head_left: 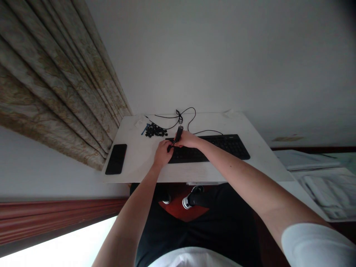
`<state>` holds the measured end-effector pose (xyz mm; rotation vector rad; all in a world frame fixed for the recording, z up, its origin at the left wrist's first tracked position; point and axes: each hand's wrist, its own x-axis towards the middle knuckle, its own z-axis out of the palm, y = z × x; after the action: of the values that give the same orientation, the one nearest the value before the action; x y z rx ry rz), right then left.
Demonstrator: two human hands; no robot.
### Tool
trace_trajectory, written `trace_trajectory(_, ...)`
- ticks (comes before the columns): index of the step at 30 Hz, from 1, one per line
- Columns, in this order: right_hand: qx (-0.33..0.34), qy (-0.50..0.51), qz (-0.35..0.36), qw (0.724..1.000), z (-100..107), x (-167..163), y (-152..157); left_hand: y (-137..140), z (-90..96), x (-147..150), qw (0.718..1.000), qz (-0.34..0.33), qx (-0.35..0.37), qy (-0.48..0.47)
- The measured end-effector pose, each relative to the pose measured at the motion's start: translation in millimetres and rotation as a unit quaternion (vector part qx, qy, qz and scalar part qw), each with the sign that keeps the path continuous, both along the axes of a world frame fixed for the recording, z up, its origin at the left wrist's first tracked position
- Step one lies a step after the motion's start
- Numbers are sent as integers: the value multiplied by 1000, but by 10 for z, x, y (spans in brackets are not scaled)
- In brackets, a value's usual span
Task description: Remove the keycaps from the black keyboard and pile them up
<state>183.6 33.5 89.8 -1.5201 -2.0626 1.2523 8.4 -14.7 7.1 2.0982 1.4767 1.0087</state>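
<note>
A black keyboard (222,146) lies across the desk, its left end partly covered by both hands. My right hand (187,139) is closed around a slim black-handled tool (179,132), which tilts up over the keyboard's left end; its kind is not clear. My left hand (162,152) is at the keyboard's left edge, its fingers pinched by the tool's lower end. A small dark piece shows between those fingers, too small to name. Beyond the left hand lies a heap of loose black keycaps (155,130), with a thin blue tool (144,129) beside it.
A black phone (116,159) lies on the left of the white desk (139,163). The keyboard's black cable (191,108) loops toward the wall. A patterned curtain (69,74) hangs at the left. My legs are under the desk's front edge.
</note>
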Motion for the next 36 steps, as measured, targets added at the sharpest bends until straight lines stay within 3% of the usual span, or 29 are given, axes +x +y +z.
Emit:
trace_trajectory(6,31,-5,15,999,22,-24,35,-6,11,2,1000,2,-2,-1)
trace_trajectory(12,9,27,4,1000,-82,-6,-3,-5,17,0,1000,1,-8,1)
trace_trajectory(17,42,24,13,999,-141,8,-1,2,20,3,1000,-4,-7,0)
trace_trajectory(28,59,-35,67,995,-22,-44,70,-6,23,5,1000,-2,-7,7)
trace_trajectory(36,90,-24,79,992,78,-78,68,-2,24,0,1000,-5,-9,8)
